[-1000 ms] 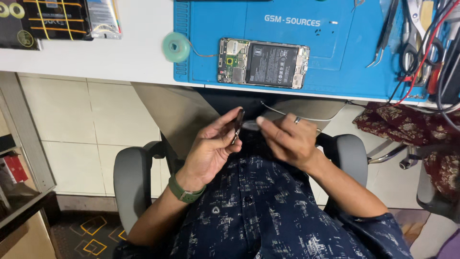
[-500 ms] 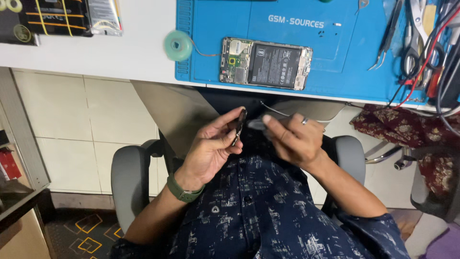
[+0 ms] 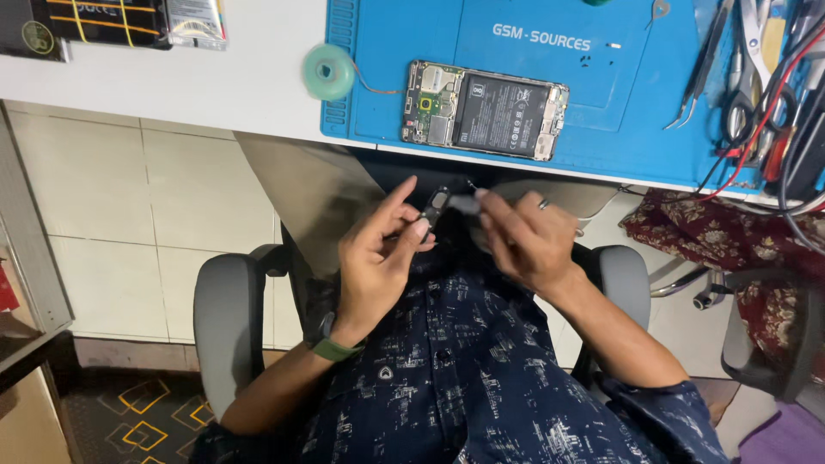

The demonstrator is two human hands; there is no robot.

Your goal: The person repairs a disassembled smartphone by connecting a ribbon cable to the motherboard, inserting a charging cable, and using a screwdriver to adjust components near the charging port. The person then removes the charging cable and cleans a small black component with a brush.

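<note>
**Small phone part held over the lap, below the bench edge**

While the person sits in a grey-armed office chair (image 3: 225,318), both hands meet just under the edge of the white bench (image 3: 215,86). The left hand (image 3: 378,258) pinches a small dark phone part (image 3: 436,204) between thumb and fingertips, the part standing nearly upright. At three o'clock from it, the right hand (image 3: 524,241) closes its fingertips on a small pale piece (image 3: 464,204) that touches the part; what that piece is I cannot tell. A ring shows on one right finger, a green band on the left wrist.

At twelve o'clock from the hands, an opened smartphone (image 3: 485,110) lies on a blue repair mat (image 3: 619,94), battery and circuit board exposed. At ten o'clock sits a green solder-wick spool (image 3: 328,72). Tweezers (image 3: 700,77) and tangled cables (image 3: 773,103) crowd the mat at two o'clock.
</note>
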